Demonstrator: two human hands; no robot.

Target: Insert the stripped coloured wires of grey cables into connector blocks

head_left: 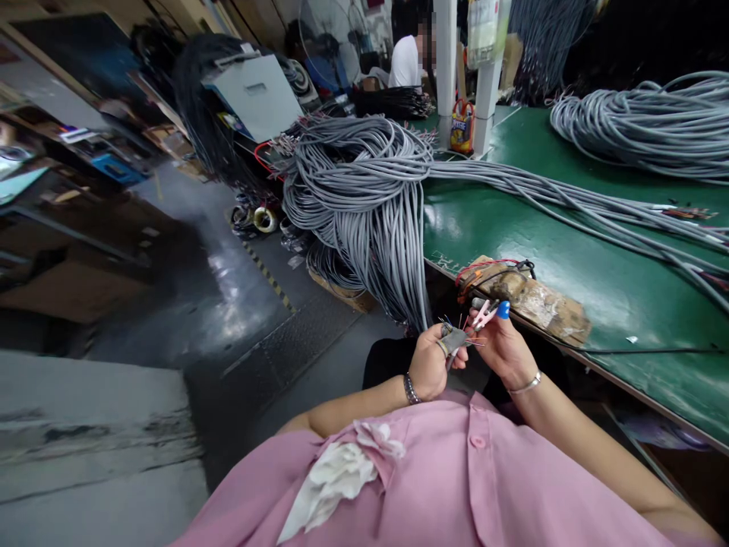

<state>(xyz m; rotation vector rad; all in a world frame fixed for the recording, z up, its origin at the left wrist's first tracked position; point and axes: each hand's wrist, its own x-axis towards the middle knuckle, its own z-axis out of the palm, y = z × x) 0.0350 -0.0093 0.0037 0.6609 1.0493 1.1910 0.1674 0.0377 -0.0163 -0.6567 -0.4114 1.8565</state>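
My left hand point(428, 366) is closed around the end of a grey cable point(454, 341), with thin coloured wires point(462, 325) fanning out of it. One of its fingers wears a pale wrap. Beside it, my right hand point(509, 355) pinches a small pink-handled tool point(484, 316), whose exact kind I cannot make out. A blue cover point(503, 309) sits on a digit of that hand. The tool's tip is close to the wires; whether it touches them is unclear. Just behind, a large bundle of grey cables point(364, 182) hangs over the table's edge.
A wooden block point(555, 315) with tape and red and black leads lies at the edge of the green table point(643, 319). A coil of grey cable point(643, 125) lies at the back right. White posts point(446, 61) stand behind the bundle. Another person point(405, 62) sits further back.
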